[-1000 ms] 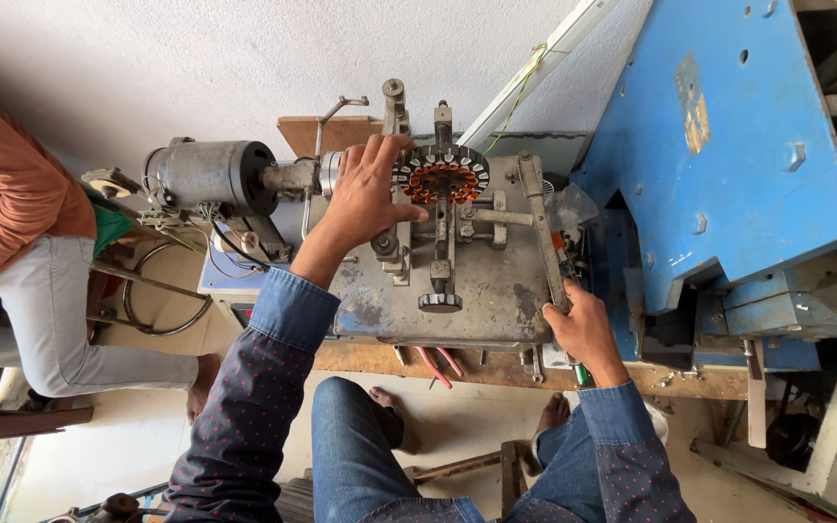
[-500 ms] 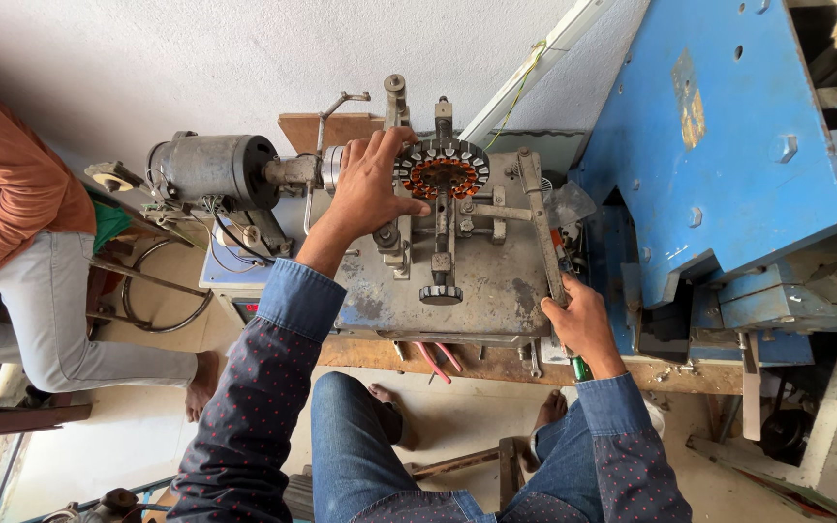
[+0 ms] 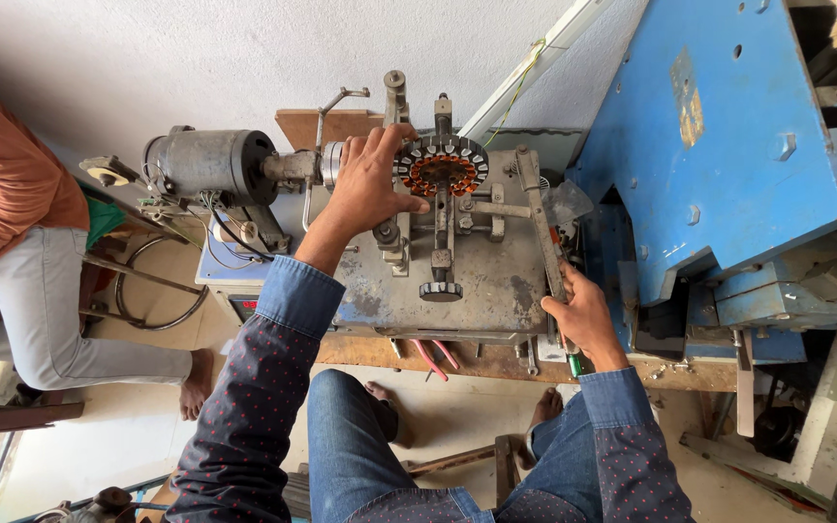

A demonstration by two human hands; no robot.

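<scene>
- Little has shifted since the earlier frames: the left hand [image 3: 368,184] stays on the winding machine beside the stator [image 3: 443,165], its thumb now stretched a touch nearer the ring, and the right hand [image 3: 583,315] keeps its grip on the lever [image 3: 540,228].
- Left hand: fingers spread wide and laid flat over the upright post and shaft just left of the stator; the thumb tip touches or nearly touches the ring's lower left edge. It grips nothing that can be seen.
- Right hand: fingers curled tight around the lower end of the long metal lever, near the right edge of the steel plate [image 3: 481,286].
- Stator: a dark toothed ring with copper windings inside, mounted upright at the far middle of the plate, behind a black knob [image 3: 441,291].
- Grey motor [image 3: 210,165] sits left of the hand, joined to the shaft, with wires hanging below it.
- Blue machine [image 3: 719,145] crowds the right side, just beside the lever.
- Wooden board [image 3: 496,360] lies under the plate; red wires poke out at its near edge.
- Another person [image 3: 21,242] in an orange top and pale trousers sits at the far left, well apart.
- Left wrist and sleeve hide part of the plate.
</scene>
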